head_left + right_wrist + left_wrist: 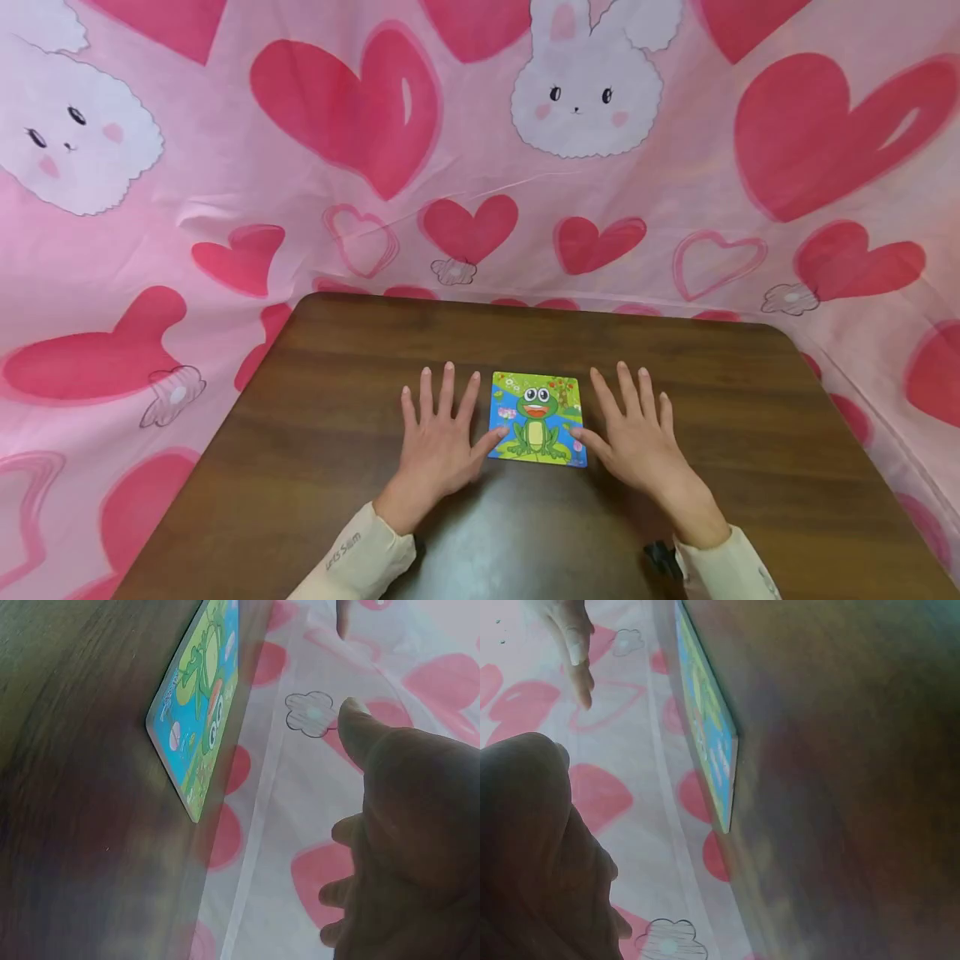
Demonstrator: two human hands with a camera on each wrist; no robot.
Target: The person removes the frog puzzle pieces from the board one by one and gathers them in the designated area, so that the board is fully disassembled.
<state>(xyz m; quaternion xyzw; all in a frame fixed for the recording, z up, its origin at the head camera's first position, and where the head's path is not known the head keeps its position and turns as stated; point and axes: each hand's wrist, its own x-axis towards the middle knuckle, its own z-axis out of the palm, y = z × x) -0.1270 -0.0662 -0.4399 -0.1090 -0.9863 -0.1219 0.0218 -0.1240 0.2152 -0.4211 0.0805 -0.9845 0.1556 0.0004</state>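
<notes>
A thin square board (536, 419) with a green cartoon frog printed on it lies flat on the table between the two hands. To its left is my left hand (441, 450), fingers spread and straight, holding nothing. On the other side, my right hand (641, 440) has its fingers spread the same way and grips nothing. In the head view both thumbs overlap the board's side edges. The left wrist view shows the board (709, 724) apart from the left hand (536, 847); in the right wrist view a gap also separates the board (196, 712) from the right hand (420, 817).
The brown wooden table (360, 342) has rounded far corners. A pink cloth (480, 175) with hearts and rabbits hangs behind and beside it. Cream sleeves (367, 550) cover the forearms, and a black object (663, 560) shows by the right wrist.
</notes>
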